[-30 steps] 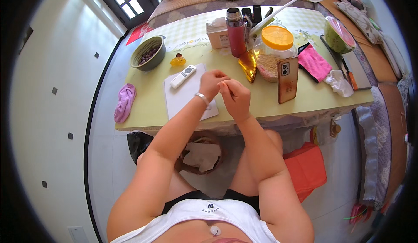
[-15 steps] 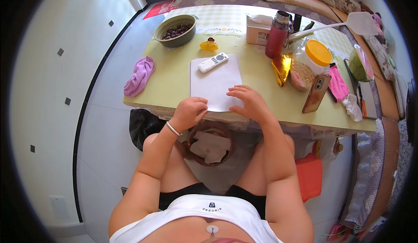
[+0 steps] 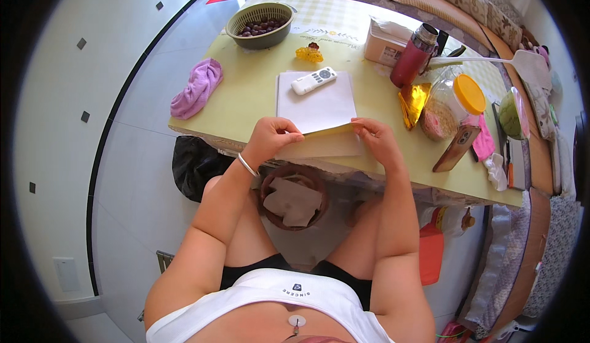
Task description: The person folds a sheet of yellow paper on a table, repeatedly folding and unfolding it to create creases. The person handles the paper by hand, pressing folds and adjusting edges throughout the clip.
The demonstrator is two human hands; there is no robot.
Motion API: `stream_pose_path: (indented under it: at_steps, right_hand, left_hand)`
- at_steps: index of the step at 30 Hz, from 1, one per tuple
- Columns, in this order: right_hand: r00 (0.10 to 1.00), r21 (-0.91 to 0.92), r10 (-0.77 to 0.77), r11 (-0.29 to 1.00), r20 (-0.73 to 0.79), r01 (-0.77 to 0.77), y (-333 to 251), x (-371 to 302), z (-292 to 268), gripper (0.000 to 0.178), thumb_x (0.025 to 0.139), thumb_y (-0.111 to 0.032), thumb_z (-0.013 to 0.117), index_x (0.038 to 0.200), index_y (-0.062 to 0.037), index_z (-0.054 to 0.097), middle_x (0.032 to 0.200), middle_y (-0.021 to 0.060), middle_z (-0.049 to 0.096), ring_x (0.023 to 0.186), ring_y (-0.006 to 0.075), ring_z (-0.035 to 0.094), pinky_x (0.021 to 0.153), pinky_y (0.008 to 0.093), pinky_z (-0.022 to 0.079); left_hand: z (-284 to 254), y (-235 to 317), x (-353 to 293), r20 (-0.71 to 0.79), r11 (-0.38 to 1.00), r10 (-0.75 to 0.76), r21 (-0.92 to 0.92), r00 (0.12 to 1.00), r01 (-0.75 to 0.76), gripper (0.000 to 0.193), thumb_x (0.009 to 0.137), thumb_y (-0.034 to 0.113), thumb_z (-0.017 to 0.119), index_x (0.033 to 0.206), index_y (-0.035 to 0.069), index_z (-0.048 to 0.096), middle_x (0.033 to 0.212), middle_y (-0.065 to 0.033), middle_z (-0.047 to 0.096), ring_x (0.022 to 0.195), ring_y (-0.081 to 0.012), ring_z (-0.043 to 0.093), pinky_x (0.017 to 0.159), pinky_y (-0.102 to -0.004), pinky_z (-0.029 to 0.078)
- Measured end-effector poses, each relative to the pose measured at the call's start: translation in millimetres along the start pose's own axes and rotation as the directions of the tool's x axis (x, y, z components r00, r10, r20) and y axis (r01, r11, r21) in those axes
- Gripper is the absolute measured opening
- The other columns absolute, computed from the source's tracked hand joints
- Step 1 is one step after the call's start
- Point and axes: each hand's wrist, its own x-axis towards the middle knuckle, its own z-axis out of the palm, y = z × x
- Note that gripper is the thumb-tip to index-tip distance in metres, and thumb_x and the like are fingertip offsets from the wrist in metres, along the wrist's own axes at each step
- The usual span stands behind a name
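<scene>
A white sheet of paper (image 3: 314,111) lies on the table in front of me, its near edge raised between my two hands. My left hand (image 3: 274,139) pinches the near left corner between thumb and fingers. At the near right corner, my right hand (image 3: 376,139) has its fingertips closed on the same sheet. Under the raised edge a pale beige surface shows; whether it is paper or tabletop I cannot tell. A white remote control (image 3: 314,81) rests on the far part of the sheet. Just beyond stands a yellow hair claw clip (image 3: 309,54).
Far left are a basket of dark round fruit (image 3: 233,31) and a purple cloth (image 3: 196,89). To the right stand a red flask (image 3: 410,59), a yellow-lidded jar (image 3: 440,106), gold foil (image 3: 414,103) and a phone (image 3: 457,148). A waste bin (image 3: 264,203) sits below the table edge.
Both hands have gripped the sheet's near corners and raised its near edge from the table. The right hand's fingers have closed. The whole view has shifted slightly.
</scene>
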Motion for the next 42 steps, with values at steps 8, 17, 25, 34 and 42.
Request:
stream_pose_path:
  at_steps: [8,17,25,34,42]
  right_hand:
    - [0.998,-0.166,0.003,0.986,-0.057,-0.012,-8.4,9.9,4.0,0.017,0.092,-0.010,0.069,0.103,0.0035,0.071,0.090,0.0064,0.068,0.081,0.0122,0.059,0.074,0.0283,0.049]
    - [0.962,-0.110,-0.034,0.994,-0.272,0.004,-12.3,18.7,12.7,0.020,0.092,-0.017,0.070,0.097,0.0029,0.072,0.077,0.0035,0.065,0.072,0.0106,0.057,0.066,0.0262,0.046]
    - [0.944,-0.104,-0.037,0.995,-0.329,0.002,-4.3,30.0,29.5,0.022,0.093,-0.022,0.068,0.093,0.0001,0.071,0.073,0.0047,0.067,0.068,0.0119,0.060,0.063,0.0291,0.046]
    - [0.873,-0.615,-0.145,0.762,-0.466,-0.202,-4.0,45.7,50.9,0.029,0.094,-0.037,0.064,0.088,-0.0092,0.068,0.081,0.0140,0.071,0.077,0.0378,0.067,0.066,0.0470,0.051]
    - [0.848,-0.714,-0.180,0.641,-0.498,-0.283,3.2,51.5,54.6,0.029,0.094,-0.039,0.065,0.084,-0.0109,0.065,0.077,0.0130,0.070,0.072,0.0369,0.068,0.064,0.0483,0.053]
  left_hand:
    - [-18.0,4.9,17.3,0.150,0.887,0.403,0.178,0.903,-0.426,0.041,0.074,0.012,0.082,0.111,0.001,0.069,0.118,-0.0097,0.069,0.112,-0.0243,0.062,0.103,-0.0352,0.046]
    - [-24.5,-20.5,29.2,-0.067,0.971,0.208,0.134,0.976,-0.198,0.024,0.078,0.017,0.078,0.093,-0.001,0.075,0.092,-0.0129,0.072,0.087,-0.0234,0.064,0.080,-0.0351,0.049]
    - [-16.9,-35.2,24.9,-0.352,0.983,-0.024,0.160,0.936,0.086,0.021,0.082,0.019,0.077,0.084,-0.001,0.072,0.074,-0.0096,0.070,0.063,-0.0192,0.063,0.063,-0.0310,0.050]
    - [-1.6,-45.9,33.3,-0.488,0.870,0.138,0.475,0.862,0.130,0.026,0.080,0.013,0.079,0.095,0.002,0.062,0.070,-0.0083,0.067,0.062,-0.0219,0.063,0.061,-0.0351,0.050]
    - [6.8,-40.0,34.5,-0.472,0.767,0.239,0.627,0.849,0.132,0.030,0.079,0.016,0.080,0.096,0.003,0.061,0.071,-0.0097,0.063,0.074,-0.0304,0.061,0.069,-0.0434,0.049]
